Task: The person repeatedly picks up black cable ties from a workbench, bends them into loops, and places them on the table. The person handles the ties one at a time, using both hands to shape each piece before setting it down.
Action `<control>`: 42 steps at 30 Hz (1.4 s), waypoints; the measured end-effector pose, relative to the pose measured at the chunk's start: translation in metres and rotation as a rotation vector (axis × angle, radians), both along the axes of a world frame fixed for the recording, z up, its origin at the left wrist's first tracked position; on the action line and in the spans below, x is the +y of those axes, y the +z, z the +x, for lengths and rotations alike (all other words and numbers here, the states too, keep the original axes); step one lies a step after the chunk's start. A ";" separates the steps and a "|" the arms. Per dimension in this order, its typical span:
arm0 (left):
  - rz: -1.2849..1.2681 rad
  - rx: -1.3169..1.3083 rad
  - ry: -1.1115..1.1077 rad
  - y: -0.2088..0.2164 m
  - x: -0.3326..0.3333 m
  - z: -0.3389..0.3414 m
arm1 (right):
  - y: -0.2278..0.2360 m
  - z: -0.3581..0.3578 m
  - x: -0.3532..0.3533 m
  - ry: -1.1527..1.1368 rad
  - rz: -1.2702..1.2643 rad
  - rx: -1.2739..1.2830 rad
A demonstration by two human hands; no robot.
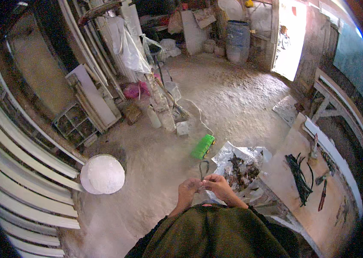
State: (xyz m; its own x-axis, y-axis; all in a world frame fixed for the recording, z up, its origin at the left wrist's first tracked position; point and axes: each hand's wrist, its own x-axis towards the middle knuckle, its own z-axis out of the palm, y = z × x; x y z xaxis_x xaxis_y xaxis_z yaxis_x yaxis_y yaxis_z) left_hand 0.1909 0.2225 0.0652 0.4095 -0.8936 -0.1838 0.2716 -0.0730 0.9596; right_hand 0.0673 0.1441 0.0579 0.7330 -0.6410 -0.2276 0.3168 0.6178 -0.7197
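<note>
Close in front of my body, my left hand (189, 186) and my right hand (217, 186) meet with their fingers pinched together. Between them they grip a thin dark strip bent into a loop (204, 169), which stands up above the fingertips. Its ends are hidden by my fingers. On the wooden bench (287, 146) to my right lies a bundle of similar black strips (299, 179). Beside it are a tool with a red handle (322, 195) and a small hammer-like tool (321, 178).
A green box-shaped thing with yellow wheel-like parts (203, 147) sits on the floor ahead, a pale cord near it. Silvery sheeting with dark scraps (238, 165) lies by the bench. To the left are a round white-topped stool (102, 174) and long pale boards (27, 180). A blue barrel (237, 42) stands far back.
</note>
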 end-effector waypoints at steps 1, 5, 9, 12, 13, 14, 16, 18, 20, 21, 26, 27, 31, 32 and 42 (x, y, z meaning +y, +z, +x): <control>0.005 -0.019 -0.006 0.000 0.000 0.006 | 0.000 0.007 0.002 -0.018 0.024 0.004; 0.020 0.017 0.028 -0.008 0.001 0.022 | -0.004 0.026 0.006 -0.063 0.052 0.000; 0.039 0.121 0.023 -0.008 0.001 0.039 | 0.003 0.043 0.011 -0.272 -0.896 0.503; 0.066 0.144 -0.034 -0.001 0.000 0.053 | 0.005 0.057 0.008 -0.504 -1.283 0.449; 0.076 0.139 -0.054 0.002 -0.001 0.057 | 0.007 0.059 0.005 -0.447 -1.339 0.421; 0.076 0.107 -0.077 0.005 -0.001 0.060 | 0.012 0.058 0.002 -0.394 -1.397 0.397; 0.079 0.041 -0.126 0.008 -0.002 0.066 | 0.020 0.058 -0.004 -0.281 -1.421 0.352; 0.100 0.016 -0.156 0.012 -0.005 0.070 | 0.026 0.057 -0.008 -0.170 -1.350 0.314; 0.068 0.016 -0.184 0.008 -0.009 0.069 | 0.019 0.054 -0.010 -0.142 -1.321 0.365; 0.025 0.030 -0.194 -0.001 -0.011 0.069 | 0.014 0.052 -0.010 -0.130 -1.305 0.390; -0.020 -0.057 -0.274 -0.015 -0.030 0.050 | -0.001 0.026 -0.016 -0.160 -1.011 0.451; -0.013 -0.047 -0.291 -0.014 -0.035 0.043 | -0.004 0.019 -0.017 -0.165 -0.948 0.486; -0.040 -0.065 -0.356 -0.021 -0.060 0.006 | -0.016 -0.017 -0.031 -0.228 -0.568 0.258; -0.063 -0.083 -0.352 -0.013 -0.065 -0.007 | -0.010 -0.029 -0.032 -0.239 -0.499 0.244; -0.241 -0.314 -0.542 -0.001 -0.094 -0.115 | 0.027 -0.147 -0.043 -0.246 0.116 0.151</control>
